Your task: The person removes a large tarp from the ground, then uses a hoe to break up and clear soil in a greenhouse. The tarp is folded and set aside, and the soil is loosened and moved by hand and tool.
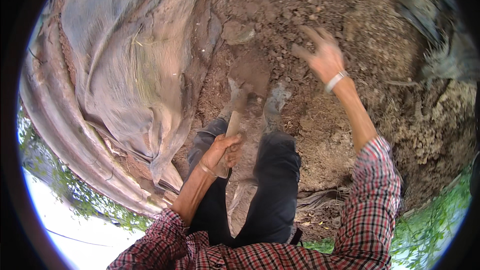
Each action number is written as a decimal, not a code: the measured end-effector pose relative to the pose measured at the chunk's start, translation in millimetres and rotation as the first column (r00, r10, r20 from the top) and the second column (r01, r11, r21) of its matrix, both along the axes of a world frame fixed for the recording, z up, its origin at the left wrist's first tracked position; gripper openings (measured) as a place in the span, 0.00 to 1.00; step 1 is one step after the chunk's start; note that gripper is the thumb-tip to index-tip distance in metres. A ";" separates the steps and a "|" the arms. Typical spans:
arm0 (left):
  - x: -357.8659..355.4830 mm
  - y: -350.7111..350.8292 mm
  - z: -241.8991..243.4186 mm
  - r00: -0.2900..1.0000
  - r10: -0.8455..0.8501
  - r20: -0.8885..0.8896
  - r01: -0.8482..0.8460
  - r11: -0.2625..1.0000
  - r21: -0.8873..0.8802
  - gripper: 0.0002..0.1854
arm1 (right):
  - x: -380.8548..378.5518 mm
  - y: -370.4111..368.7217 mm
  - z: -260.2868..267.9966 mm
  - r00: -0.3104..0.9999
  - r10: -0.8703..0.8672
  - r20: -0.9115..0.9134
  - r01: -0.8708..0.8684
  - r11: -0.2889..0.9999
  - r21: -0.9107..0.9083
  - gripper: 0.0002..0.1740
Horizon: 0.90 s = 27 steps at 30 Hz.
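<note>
My left hand point(225, 152) grips the short wooden handle point(234, 122) of a hoe-like digging tool. The tool's broad blade point(249, 69), coated in brown soil, lies between my feet; its edges are blurred. My right hand point(324, 54) is off the tool, fingers spread and blurred by motion, over crumbly dark soil point(279, 33). It appears to hold nothing; whether the fingertips touch the soil I cannot tell. A larger pale-sided clod point(238, 33) sits just beyond the blade.
A dirty woven sheet point(150, 52) drapes over the ground at left, beside long curved pale ridges point(62, 93). Frayed sheeting point(450, 60) hangs at right above a rough soil bank point(427, 131). My muddy feet point(275, 101) flank the blade. Green plants point(427, 228) show at lower right.
</note>
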State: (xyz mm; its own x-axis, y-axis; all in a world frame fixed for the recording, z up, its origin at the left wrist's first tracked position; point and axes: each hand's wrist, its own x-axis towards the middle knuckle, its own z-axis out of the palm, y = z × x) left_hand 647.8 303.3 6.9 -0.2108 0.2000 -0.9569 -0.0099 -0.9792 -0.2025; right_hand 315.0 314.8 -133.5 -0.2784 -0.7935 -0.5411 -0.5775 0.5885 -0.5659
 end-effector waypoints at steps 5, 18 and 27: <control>6.1 -3.1 -25.2 0.992 0.118 -0.042 -0.115 0.990 0.079 0.08 | 31.3 -85.4 -135.5 0.966 0.210 -0.148 -0.205 0.977 0.052 0.43; -9.3 -15.6 -41.9 0.997 0.067 -0.028 -0.063 0.990 0.128 0.08 | 50.8 -136.4 -229.6 0.940 0.261 -0.222 -0.225 0.959 0.175 0.35; -6.6 -18.9 -46.3 0.993 0.117 0.007 -0.116 0.978 0.173 0.08 | 91.5 -92.2 -197.0 0.978 0.122 0.167 -0.181 0.895 0.407 0.41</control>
State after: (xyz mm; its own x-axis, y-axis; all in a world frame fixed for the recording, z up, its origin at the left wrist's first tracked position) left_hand 641.2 284.3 -39.5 -0.2451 0.3360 -0.9094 0.1014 -0.9240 -0.3687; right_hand 406.5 222.7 -330.5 -0.0749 -0.5123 -0.8555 -0.6153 0.6989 -0.3647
